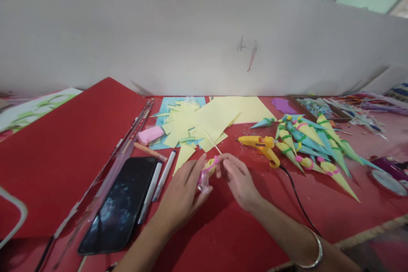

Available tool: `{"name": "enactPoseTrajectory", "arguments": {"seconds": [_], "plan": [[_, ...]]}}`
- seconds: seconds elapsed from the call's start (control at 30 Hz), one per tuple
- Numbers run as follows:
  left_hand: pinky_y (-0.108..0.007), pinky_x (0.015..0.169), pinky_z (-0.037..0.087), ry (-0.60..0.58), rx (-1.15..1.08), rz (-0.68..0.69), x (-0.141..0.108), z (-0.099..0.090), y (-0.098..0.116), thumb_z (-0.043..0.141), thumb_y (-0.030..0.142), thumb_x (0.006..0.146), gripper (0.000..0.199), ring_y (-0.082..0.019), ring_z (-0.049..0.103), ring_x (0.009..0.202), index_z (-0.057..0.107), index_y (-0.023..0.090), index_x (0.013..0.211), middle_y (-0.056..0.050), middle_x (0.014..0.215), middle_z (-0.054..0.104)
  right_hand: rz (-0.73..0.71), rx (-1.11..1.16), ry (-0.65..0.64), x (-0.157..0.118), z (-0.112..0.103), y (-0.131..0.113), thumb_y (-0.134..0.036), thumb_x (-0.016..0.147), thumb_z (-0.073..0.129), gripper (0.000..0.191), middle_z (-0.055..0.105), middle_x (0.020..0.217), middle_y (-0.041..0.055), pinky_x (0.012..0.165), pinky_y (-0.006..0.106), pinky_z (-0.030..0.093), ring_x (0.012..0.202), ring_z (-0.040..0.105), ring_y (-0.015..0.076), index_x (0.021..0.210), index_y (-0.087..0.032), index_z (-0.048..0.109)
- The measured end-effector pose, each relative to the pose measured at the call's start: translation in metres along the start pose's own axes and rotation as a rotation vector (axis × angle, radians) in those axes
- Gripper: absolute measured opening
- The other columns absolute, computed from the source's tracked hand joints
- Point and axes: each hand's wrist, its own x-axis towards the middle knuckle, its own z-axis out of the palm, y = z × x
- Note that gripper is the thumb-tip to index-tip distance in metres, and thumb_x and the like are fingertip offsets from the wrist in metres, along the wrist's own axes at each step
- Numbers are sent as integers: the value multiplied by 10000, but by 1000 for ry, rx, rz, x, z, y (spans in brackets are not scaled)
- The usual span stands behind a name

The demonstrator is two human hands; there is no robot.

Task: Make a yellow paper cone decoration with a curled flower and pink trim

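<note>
My left hand (183,183) grasps a half-hidden yellow paper piece (209,164) over the red table (219,238)
I see the right hand (239,182) at its pink trim (216,160) but cannot tell if it pinches; the clear plastic (203,185) below is blurred

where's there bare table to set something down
Bare red tabletop shows between left forearm and right forearm, and right of the black cable, nearer than the paper cones. Crowded: far middle, with yellow paper; left, with phone and markers.
</note>
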Motion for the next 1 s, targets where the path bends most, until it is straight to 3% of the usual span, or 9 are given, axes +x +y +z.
{"name": "enactPoseTrajectory", "arguments": {"seconds": [0.3,0.5,0.73,0.87,1.0], "plan": [[-297,656,472,62,-61,-27,2,1,-2,461,188,795,265,-182,553,776,533,216,1048,-61,901,545,-14,-197,-36,-4,7,-9,-228,695,580,70,530,665,-28,592,235,454,582,515,95,695,-192,520],[-295,658,477,49,-88,-70,-3,2,-3,459,139,783,262,-178,557,788,541,224,1017,-63,934,540,-85,-237,-102,-7,9,-7,-202,687,570,46,529,672,-18,610,234,460,624,522,103,708,-193,531],[-272,627,480,112,-140,0,0,-3,1,469,154,772,220,-163,557,746,592,214,945,-57,870,555,-28,-282,-11,-4,6,-8,-230,716,558,54,538,628,-32,550,221,449,558,519,91,699,-188,529],[-261,629,482,149,-198,61,0,-5,2,472,147,770,229,-153,548,743,579,207,964,-55,861,547,-35,-307,-38,-3,4,-5,-201,722,555,56,614,699,-4,620,247,477,638,574,113,751,-185,600],[-265,663,480,204,-207,-10,-2,-7,1,456,151,790,228,-157,544,789,551,218,986,-50,885,537,-64,-340,-97,-3,2,-2,-200,742,548,146,664,799,23,707,300,504,739,612,146,837,-205,658]]}}
